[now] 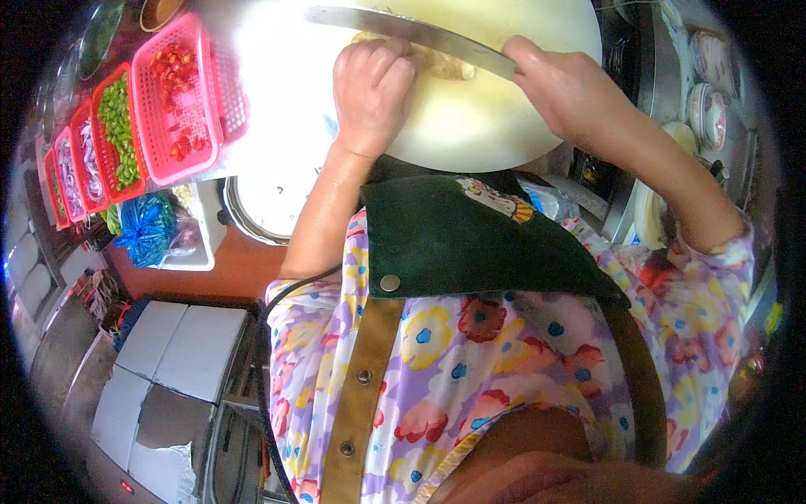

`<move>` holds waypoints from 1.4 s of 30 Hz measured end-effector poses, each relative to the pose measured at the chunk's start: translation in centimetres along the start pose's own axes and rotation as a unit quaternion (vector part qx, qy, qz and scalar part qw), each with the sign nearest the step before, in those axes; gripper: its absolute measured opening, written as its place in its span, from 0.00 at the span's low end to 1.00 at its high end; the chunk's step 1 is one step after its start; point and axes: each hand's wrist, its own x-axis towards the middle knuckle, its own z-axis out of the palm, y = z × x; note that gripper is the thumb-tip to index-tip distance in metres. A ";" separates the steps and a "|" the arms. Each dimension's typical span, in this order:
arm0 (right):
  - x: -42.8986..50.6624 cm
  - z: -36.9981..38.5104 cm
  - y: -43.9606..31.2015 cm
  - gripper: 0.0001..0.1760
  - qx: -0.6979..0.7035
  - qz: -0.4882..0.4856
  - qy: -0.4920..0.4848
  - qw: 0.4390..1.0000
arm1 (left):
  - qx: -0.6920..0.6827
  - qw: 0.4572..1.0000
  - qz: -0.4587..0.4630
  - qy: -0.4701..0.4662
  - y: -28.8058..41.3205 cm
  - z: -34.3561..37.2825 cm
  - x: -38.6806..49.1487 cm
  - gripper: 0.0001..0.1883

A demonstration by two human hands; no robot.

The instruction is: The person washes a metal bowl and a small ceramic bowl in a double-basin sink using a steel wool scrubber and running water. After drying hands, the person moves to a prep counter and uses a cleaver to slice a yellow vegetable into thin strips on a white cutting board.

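A kitchen knife [434, 39] with a wide blade lies across the top of the view, and my right hand [560, 88] grips its handle. Under the blade is a knobbly tan root [444, 66], possibly ginger, with a pale cut end. My left hand [374, 91] holds it with curled fingers, close beside the blade. The blade hides part of the root, so whether its edge touches cannot be told. Both rest over a round white cutting board [466, 135].
Left of the board, a pink basket [148, 116] holds chopped red chillies [173, 69]. Beyond it, smaller baskets hold chopped green peppers [116, 126] and sliced red onions [91, 157]. A blue plastic bag [145, 230] lies by a white tray [204, 261]. Bowls [708, 116] stand at right.
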 end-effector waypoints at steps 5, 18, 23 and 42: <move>-0.1 0.9 0.3 0.06 -0.014 0.050 -0.036 0.998 | -0.008 1.000 0.005 0.015 0.0 0.2 0.0 0.10; 1.4 1.8 -0.1 0.09 0.038 0.034 -0.013 0.999 | 0.022 1.000 0.004 0.022 0.2 0.1 0.1 0.07; -0.9 -0.2 0.6 0.10 0.010 0.006 -0.031 0.999 | 0.012 1.000 0.009 0.027 0.2 0.3 0.0 0.08; 0.6 3.6 0.8 0.06 0.053 0.089 -0.044 0.994 | 0.006 1.000 -0.002 0.029 0.1 0.3 -0.3 0.08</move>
